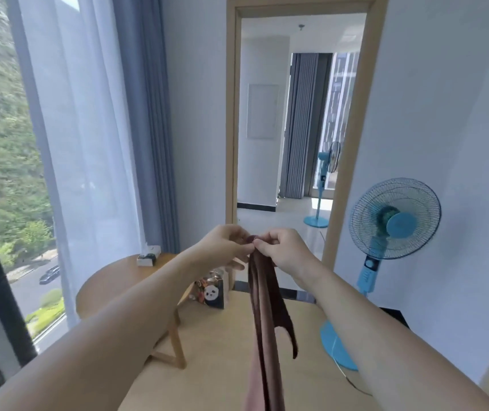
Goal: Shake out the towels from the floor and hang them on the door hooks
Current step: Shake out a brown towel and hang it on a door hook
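A dark brown towel (262,310) hangs straight down in front of me, bunched into a narrow strip. My left hand (224,247) and my right hand (281,250) meet at its top edge, and both pinch the cloth there with thumb and fingers. The towel's lower end runs out of the bottom of the view. Ahead stands an open doorway with a wooden frame (233,114). No door hooks are visible.
A round wooden side table (113,280) with a small white box (148,256) stands left, by the curtained window (89,129). A panda-printed bag (212,290) sits on the pale wooden table (216,366) below. A blue standing fan (394,221) is at right.
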